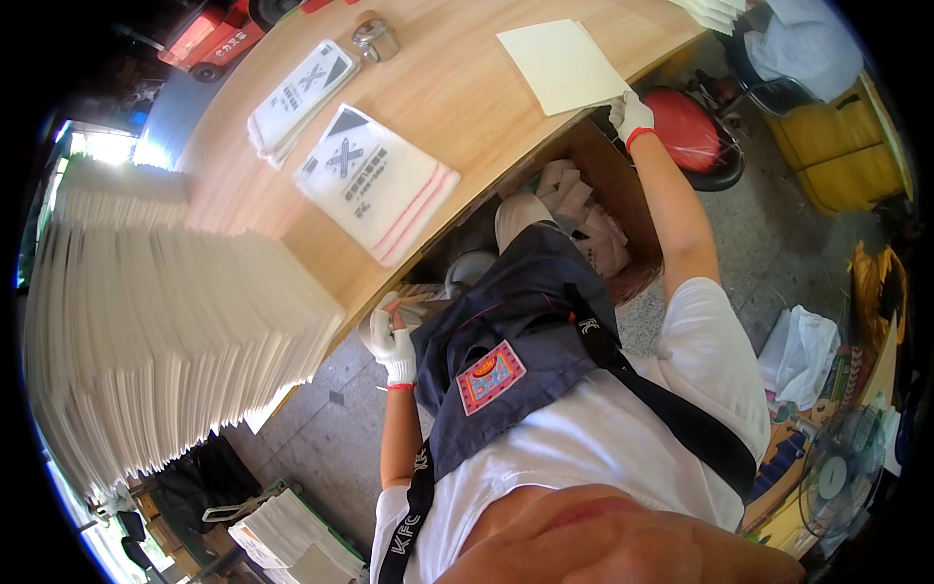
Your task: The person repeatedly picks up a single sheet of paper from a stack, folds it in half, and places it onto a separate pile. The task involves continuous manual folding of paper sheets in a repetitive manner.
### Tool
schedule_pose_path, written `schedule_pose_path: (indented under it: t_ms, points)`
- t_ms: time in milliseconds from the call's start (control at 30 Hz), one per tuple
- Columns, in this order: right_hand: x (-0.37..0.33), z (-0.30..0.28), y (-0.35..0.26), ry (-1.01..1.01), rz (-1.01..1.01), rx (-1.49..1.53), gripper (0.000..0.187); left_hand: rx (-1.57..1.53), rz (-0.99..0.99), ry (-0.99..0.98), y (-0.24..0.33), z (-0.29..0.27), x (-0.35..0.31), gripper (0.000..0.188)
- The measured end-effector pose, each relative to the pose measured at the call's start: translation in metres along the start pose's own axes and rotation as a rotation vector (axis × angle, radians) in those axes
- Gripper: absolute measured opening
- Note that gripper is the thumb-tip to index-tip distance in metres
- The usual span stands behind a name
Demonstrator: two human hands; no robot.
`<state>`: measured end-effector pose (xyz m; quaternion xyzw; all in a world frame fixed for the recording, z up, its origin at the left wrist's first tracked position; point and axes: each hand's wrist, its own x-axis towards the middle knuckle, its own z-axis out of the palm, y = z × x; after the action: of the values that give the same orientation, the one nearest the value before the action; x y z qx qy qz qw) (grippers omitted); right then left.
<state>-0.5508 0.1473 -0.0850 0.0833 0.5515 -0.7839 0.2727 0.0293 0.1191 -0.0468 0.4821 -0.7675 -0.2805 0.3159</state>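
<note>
My right hand (632, 116), in a white glove with a red cuff, pinches the near right corner of a cream paper sheet (562, 66). The sheet lies flat on the wooden table (457, 92) at its front right edge; whether it is one sheet or a thin stack I cannot tell. Also gloved, my left hand (394, 348) is below the front edge beside my lap, its fingers partly stretched and nothing visible in them. Between the hands, a pile of white printed bags (377, 185) with red stripes rests on the tabletop.
Tall stacks of pale paper (185, 321) crowd the table's left side. Farther back are another printed pile (302, 97) and a metal cup (376, 41). A box of crumpled paper (589, 219) sits under the table, a red stool (686, 131) to the right, and a fan (835, 477) lower right.
</note>
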Motion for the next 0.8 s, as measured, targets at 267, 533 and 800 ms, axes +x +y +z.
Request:
schedule_pose_path:
  t_ms: [267,533,800]
  points:
    - [-0.021,0.058,0.008,-0.211,-0.303,-0.240,0.018,0.337,0.258,-0.007,0.021,0.019,0.084,0.026]
    - [-0.084,0.064,0.000,-0.631,-0.024,-0.110,0.021,0.808,-0.022,-0.350,0.026,0.013,0.150,0.031]
    - [-0.201,0.004,0.048,-0.848,0.598,-0.240,0.032,0.649,0.011,-0.299,0.013,0.007,0.156,0.030]
